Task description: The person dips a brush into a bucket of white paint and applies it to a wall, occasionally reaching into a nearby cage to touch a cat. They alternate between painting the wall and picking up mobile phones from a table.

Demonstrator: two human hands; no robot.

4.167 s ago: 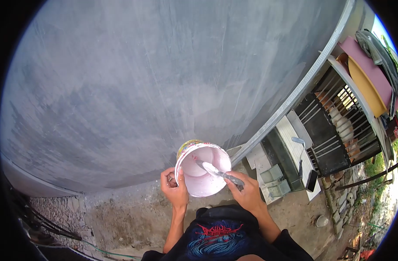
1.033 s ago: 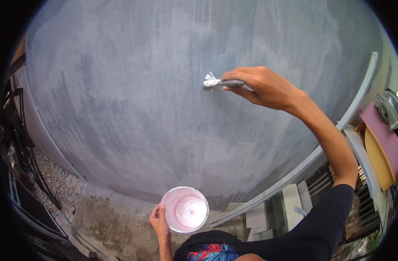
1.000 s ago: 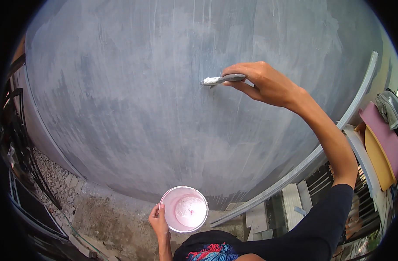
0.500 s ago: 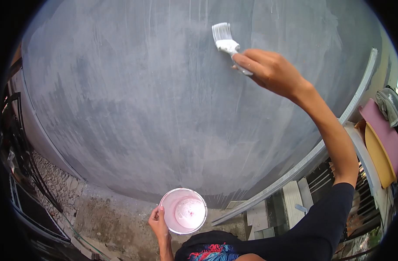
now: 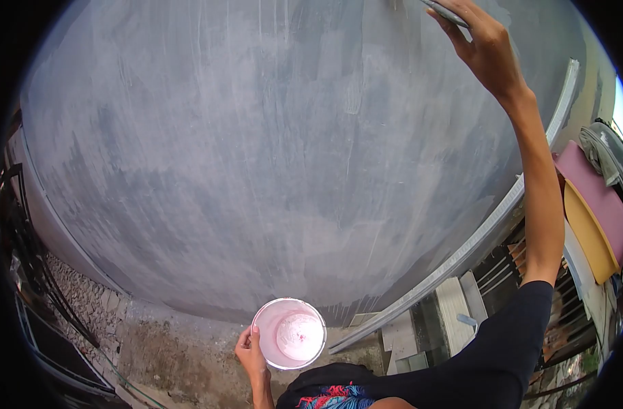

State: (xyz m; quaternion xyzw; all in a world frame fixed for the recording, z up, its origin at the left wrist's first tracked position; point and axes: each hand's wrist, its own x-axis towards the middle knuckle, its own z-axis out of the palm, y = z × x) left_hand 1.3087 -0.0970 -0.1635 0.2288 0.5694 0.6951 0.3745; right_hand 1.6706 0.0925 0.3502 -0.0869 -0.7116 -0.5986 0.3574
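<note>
A paintbrush (image 5: 449, 13) high, a paint bucket (image 5: 270, 341) low, open wall (image 5: 257, 170) between.
Right hand (image 5: 485, 41) fingers close on the handle, bristles cut off by the top edge; left hand (image 5: 252, 352) fingers grip the bucket's rim.

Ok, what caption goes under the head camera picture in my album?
Left hand on a bucket, right hand high with a brush handle, by a gray wall.

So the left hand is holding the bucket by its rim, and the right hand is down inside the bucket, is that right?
Not quite: the head view shows the right hand raised up at the wall. The left hand does hold the bucket by its rim.
</note>
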